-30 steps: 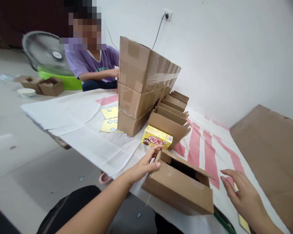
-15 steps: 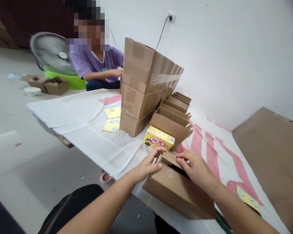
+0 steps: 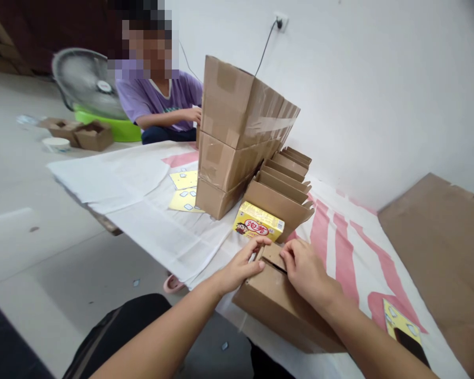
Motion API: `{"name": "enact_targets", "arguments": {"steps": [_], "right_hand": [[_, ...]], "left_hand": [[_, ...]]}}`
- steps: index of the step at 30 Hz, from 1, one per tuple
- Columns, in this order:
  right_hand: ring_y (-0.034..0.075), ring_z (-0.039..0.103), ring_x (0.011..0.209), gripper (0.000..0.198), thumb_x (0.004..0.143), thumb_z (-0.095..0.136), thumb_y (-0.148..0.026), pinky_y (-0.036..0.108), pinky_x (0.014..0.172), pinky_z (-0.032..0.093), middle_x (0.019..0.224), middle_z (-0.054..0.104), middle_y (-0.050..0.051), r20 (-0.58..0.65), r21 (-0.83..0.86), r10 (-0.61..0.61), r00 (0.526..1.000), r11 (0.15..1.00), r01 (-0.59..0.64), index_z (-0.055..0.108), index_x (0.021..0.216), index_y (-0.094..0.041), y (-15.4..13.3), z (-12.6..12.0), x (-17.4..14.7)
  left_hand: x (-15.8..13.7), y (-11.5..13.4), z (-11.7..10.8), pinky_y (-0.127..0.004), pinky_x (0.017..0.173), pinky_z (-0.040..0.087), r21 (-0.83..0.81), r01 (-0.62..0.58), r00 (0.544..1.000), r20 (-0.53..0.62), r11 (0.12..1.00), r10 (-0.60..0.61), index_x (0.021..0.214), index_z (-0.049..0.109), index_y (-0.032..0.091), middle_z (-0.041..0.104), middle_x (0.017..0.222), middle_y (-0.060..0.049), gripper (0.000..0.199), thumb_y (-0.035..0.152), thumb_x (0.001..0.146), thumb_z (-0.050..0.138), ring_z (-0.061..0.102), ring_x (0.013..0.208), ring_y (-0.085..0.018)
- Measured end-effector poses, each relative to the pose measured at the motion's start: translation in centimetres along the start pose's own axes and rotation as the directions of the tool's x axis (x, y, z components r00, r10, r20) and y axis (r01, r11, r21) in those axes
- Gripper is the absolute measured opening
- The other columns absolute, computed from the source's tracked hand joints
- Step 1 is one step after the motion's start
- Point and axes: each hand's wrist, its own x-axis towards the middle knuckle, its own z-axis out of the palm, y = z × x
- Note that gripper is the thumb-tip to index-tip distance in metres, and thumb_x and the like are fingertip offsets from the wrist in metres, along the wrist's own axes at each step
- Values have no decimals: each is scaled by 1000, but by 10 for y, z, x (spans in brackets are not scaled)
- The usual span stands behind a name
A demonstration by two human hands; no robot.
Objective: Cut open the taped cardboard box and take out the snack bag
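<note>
A brown cardboard box (image 3: 284, 310) lies tilted at the table's near edge, with a narrow dark gap along its upper flaps. My left hand (image 3: 247, 266) grips its left end, fingers over the far edge and thumb on the near flap. With fingers bent together, my right hand (image 3: 306, 273) pinches the edge of the far flap (image 3: 274, 253) beside the gap. Just beyond stands a small yellow printed carton (image 3: 258, 222), which neither hand touches. The inside of the box is hidden.
Taped cardboard boxes (image 3: 227, 113) are stacked beyond the carton, beside a row of open-flapped boxes (image 3: 278, 197). A person (image 3: 158, 100) in purple sits behind the stack. Yellow sheets (image 3: 185, 200) and a dark object (image 3: 411, 345) lie on the cloth. A large cardboard sheet (image 3: 438, 252) is at right.
My right hand has moved a little left and up along the flap. The gap in the box has narrowed as the flaps came closer. My left hand keeps its hold.
</note>
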Motion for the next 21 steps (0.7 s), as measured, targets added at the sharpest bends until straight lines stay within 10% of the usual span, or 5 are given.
{"name": "enact_targets", "arguments": {"steps": [10,16,21], "right_hand": [[21,61,86,17,84,50,-24,35,76,46,89,65,4,-17,126,107,994,987,-104,49,100,-21,-5,-14,-11],[20,59,71,7,81,45,-16,31,65,43,76,60,4,-89,-62,-6,996,998,0,47,86,-20,-9,-2,-2],[18,58,74,3,86,44,-22,31,69,46,80,57,3,-114,164,-15,993,986,34,43,83,-22,-10,-1,-12]], "left_hand": [[0,2,1,-40,97,33,27,-2,1000,4,1000,2,125,40,22,48,125,-7,53,44,80,57,44,115,-28],[-1,4,0,-39,98,33,69,-4,1000,4,998,4,124,41,22,47,125,-8,53,47,80,57,42,117,-28],[-3,11,-1,-40,100,31,121,-14,1000,3,993,14,125,42,21,47,125,-8,55,48,79,58,41,119,-29]]}}
